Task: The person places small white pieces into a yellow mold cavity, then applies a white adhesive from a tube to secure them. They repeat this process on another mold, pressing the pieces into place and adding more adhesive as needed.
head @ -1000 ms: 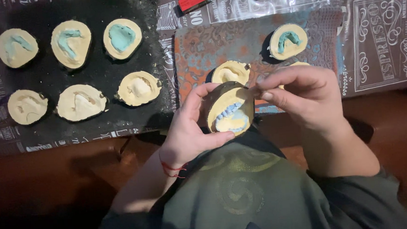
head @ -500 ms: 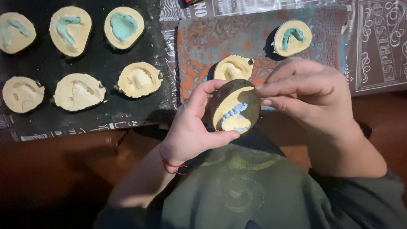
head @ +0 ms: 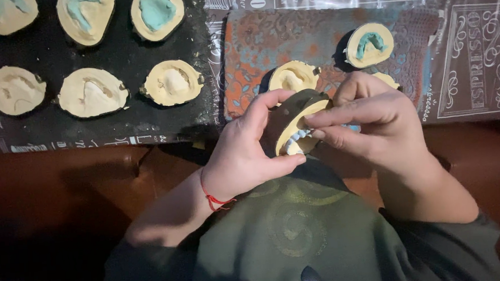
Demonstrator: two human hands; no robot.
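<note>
My left hand (head: 245, 152) cups a cream plaster dental mould (head: 295, 127) from the left, thumb under it and fingers over its top. The mould is tilted on edge, showing a row of pale blue teeth (head: 297, 141) along its lower rim. My right hand (head: 369, 123) presses on the mould from the right, with fingertips on the teeth. A red string circles my left wrist. Both hands hover just in front of the table edge, above my green shirt.
Several cream moulds, some with teal filling, lie on a black mat (head: 50, 128) at the left. A patterned orange-blue mat (head: 246, 61) holds a plain mould (head: 293, 75) and a teal-filled mould (head: 369, 44). Printed paper (head: 474, 60) covers the right.
The mould has been turned more on edge between my hands. My right fingers now reach further over its teeth. The view has shifted slightly toward the table.
</note>
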